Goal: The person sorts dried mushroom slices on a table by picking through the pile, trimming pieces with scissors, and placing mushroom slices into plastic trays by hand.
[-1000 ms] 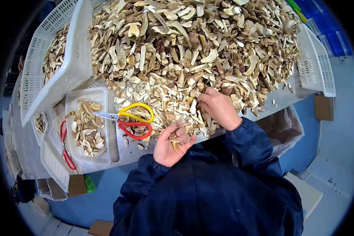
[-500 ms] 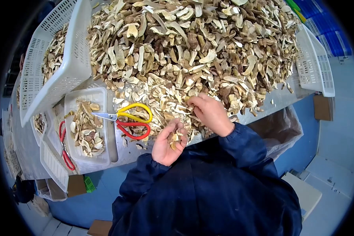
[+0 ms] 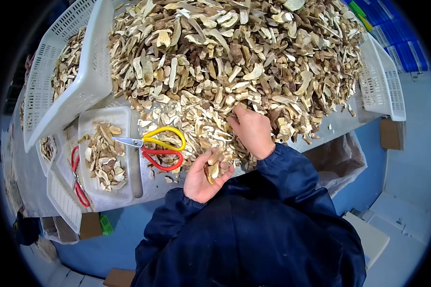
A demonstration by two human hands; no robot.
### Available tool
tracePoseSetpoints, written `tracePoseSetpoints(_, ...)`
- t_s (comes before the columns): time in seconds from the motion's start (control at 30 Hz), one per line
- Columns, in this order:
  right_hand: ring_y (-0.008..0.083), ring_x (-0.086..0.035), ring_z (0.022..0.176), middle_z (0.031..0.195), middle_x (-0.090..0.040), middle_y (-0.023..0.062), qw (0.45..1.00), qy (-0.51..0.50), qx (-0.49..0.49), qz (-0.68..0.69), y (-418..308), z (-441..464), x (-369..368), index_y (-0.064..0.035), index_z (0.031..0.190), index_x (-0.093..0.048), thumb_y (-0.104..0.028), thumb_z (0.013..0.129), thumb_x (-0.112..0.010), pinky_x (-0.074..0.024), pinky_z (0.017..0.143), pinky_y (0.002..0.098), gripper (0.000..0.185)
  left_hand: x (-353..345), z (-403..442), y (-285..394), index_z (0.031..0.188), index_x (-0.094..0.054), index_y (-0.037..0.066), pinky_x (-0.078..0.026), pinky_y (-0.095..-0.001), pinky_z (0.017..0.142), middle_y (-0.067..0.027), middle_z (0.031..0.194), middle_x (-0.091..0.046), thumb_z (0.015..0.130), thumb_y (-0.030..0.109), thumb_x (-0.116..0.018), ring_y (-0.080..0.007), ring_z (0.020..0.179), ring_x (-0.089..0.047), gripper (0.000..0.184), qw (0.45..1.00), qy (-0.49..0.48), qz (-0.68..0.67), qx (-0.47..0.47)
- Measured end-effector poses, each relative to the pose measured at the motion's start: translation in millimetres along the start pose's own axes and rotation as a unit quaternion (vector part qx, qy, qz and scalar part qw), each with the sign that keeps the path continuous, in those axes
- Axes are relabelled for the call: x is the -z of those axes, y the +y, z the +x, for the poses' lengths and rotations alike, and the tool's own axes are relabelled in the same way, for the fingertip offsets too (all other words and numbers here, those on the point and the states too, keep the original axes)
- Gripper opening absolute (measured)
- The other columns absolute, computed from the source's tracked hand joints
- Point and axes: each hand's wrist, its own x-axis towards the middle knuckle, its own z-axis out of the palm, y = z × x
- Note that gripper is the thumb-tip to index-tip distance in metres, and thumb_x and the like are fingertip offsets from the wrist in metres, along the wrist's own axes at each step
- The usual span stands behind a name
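The left hand [image 3: 207, 178] has its fingers curled around dried slices [image 3: 214, 168], while the right hand's [image 3: 252, 131] fingers reach the pile [image 3: 254, 71], their grasp unclear

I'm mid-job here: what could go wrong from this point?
The slices in the left hand might spill, as it looks only loosely cupped. The scissors jut over the tray, so a hand passing there could get nicked or knock them. The pile may slide where the right hand reaches its near side.
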Motion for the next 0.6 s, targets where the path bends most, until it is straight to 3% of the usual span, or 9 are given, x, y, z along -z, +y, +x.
tracePoseSetpoints(0.07, 0.0293, -0.061, 0.056, 0.062, -0.061, 0.0126, 0.995, 0.001, -0.021, 0.097, 5.6, -1.0, -0.9, -0.0039, 0.081, -0.062, -0.021, 0.081, -0.066, -0.0456, 0.05, 0.0373, 0.018, -4.2, -1.6, -0.3, 0.104, -0.057, 0.012, -0.046, -0.0414, 0.088, -0.0035, 0.096, -0.059, 0.097, 0.026, -0.046, -0.0169, 0.079, -0.056, 0.019, 1.0, -0.022, -0.003, 0.0)
tracePoseSetpoints(0.13, 0.0213, -0.056, 0.048, 0.056, -0.057, 0.0099, 0.982, -0.01, -0.061, 0.178, 6.5, -1.8, 12.8, -0.0024, 0.08, -0.062, -0.02, 0.081, -0.066, -0.0402, 0.046, 0.032, 0.018, -5.9, -2.3, 2.4, 0.11, -0.057, 0.013, -0.047, -0.0399, 0.088, -0.0035, 0.099, -0.06, 0.097, 0.027, -0.045, -0.0175, 0.084, -0.057, 0.022, 1.0, 0.011, 0.022, -0.001)
tracePoseSetpoints(0.17, 0.026, -0.061, 0.053, 0.059, -0.061, 0.0116, 0.97, -0.047, -0.118, 0.206, 1.5, -3.6, 28.0, -0.0051, 0.08, -0.063, -0.021, 0.082, -0.064, -0.0452, 0.051, 0.0341, 0.016, -7.0, -2.8, 3.3, 0.112, -0.057, 0.013, -0.048, -0.0392, 0.087, -0.0034, 0.1, -0.06, 0.098, 0.028, -0.045, -0.0178, 0.086, -0.058, 0.024, 0.999, 0.029, 0.033, -0.001)
tracePoseSetpoints(0.3, 0.0186, -0.06, 0.05, 0.057, -0.06, 0.0093, 0.921, -0.128, -0.042, 0.366, -18.6, -29.8, 52.5, -0.0045, 0.081, -0.063, -0.022, 0.082, -0.064, -0.0419, 0.048, 0.0293, 0.018, -17.3, 2.4, 0.9, 0.127, -0.05, 0.01, -0.047, -0.0408, 0.092, -0.0065, 0.116, -0.059, 0.098, 0.023, -0.045, -0.0221, 0.105, -0.057, 0.033, 0.998, 0.05, 0.012, -0.024)
tracePoseSetpoints(0.33, 0.0228, -0.062, 0.053, 0.06, -0.062, 0.0112, 0.921, -0.167, -0.04, 0.35, -24.6, -30.1, 60.4, -0.005, 0.083, -0.064, -0.022, 0.083, -0.064, -0.0445, 0.05, 0.0319, 0.017, -10.7, 4.2, 0.7, 0.127, -0.05, 0.01, -0.048, -0.0407, 0.091, -0.0069, 0.117, -0.058, 0.097, 0.023, -0.046, -0.0224, 0.107, -0.056, 0.032, 1.0, 0.023, -0.003, -0.019)
tracePoseSetpoints(0.43, 0.0156, -0.058, 0.052, 0.061, -0.062, 0.0092, 0.973, -0.08, -0.046, 0.21, -15.5, -19.1, 41.2, -0.0041, 0.087, -0.067, -0.016, 0.082, -0.065, -0.0426, 0.049, 0.0273, 0.012, -0.9, 0.8, 2.6, 0.123, -0.052, 0.01, -0.05, -0.0377, 0.086, -0.0067, 0.115, -0.057, 0.098, 0.024, -0.046, -0.0214, 0.105, -0.056, 0.03, 0.999, 0.007, -0.04, -0.006)
tracePoseSetpoints(0.5, 0.0302, -0.063, 0.06, 0.065, -0.063, 0.0139, 0.994, -0.062, -0.008, 0.09, -4.0, -11.8, 23.7, -0.0052, 0.086, -0.065, -0.02, 0.081, -0.065, -0.0474, 0.054, 0.0385, 0.016, 4.2, -1.8, 4.8, 0.12, -0.053, 0.011, -0.051, -0.0346, 0.08, -0.006, 0.11, -0.057, 0.098, 0.024, -0.046, -0.02, 0.099, -0.055, 0.027, 0.997, -0.012, -0.073, 0.007)
tracePoseSetpoints(0.57, 0.0303, -0.063, 0.061, 0.066, -0.063, 0.0136, 0.995, -0.073, 0.03, 0.054, -1.0, -9.7, 11.0, -0.0054, 0.087, -0.065, -0.023, 0.081, -0.065, -0.0482, 0.056, 0.0391, 0.018, 9.3, -3.9, 6.0, 0.116, -0.055, 0.011, -0.051, -0.0313, 0.075, -0.0053, 0.104, -0.056, 0.098, 0.025, -0.046, -0.0186, 0.092, -0.054, 0.024, 0.991, -0.062, -0.115, 0.03)
tracePoseSetpoints(0.6, 0.0304, -0.063, 0.062, 0.066, -0.063, 0.0132, 0.995, -0.08, 0.023, 0.062, 0.0, -8.5, 8.7, -0.0056, 0.087, -0.065, -0.023, 0.081, -0.065, -0.0482, 0.056, 0.0391, 0.019, 2.5, -6.6, 6.8, 0.112, -0.055, 0.011, -0.049, -0.0281, 0.07, -0.0041, 0.095, -0.053, 0.098, 0.025, -0.046, -0.0169, 0.083, -0.05, 0.022, 0.992, -0.029, -0.117, 0.03)
